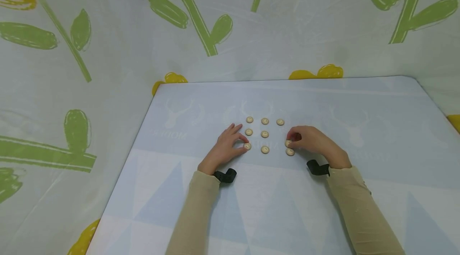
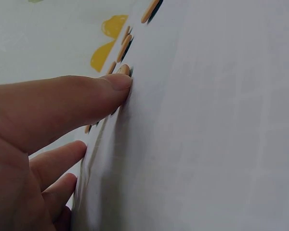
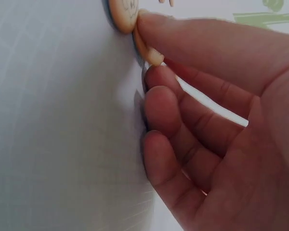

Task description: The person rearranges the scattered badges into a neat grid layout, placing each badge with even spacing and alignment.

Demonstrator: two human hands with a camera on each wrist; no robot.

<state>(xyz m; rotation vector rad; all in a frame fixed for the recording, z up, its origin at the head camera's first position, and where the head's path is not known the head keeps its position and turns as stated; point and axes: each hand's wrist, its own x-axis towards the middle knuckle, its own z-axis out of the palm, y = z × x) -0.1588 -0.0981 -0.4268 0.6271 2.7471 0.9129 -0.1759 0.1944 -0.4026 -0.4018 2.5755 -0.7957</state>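
Several small round beige buttons lie in loose rows on the table. My left hand rests at the front-left button, its thumb and index finger pinching the edges while the other fingers spread out. In the left wrist view the thumb covers most of that button. On the right side, my right hand pinches a button between thumb and curled fingers; it shows partly behind the thumb in the right wrist view. Another button lies just in front of it, close by or touching.
A middle column holds a back button, a centre button and a front button. One more button lies back right. The pale blue patterned table meets a leaf-printed curtain behind and at left.
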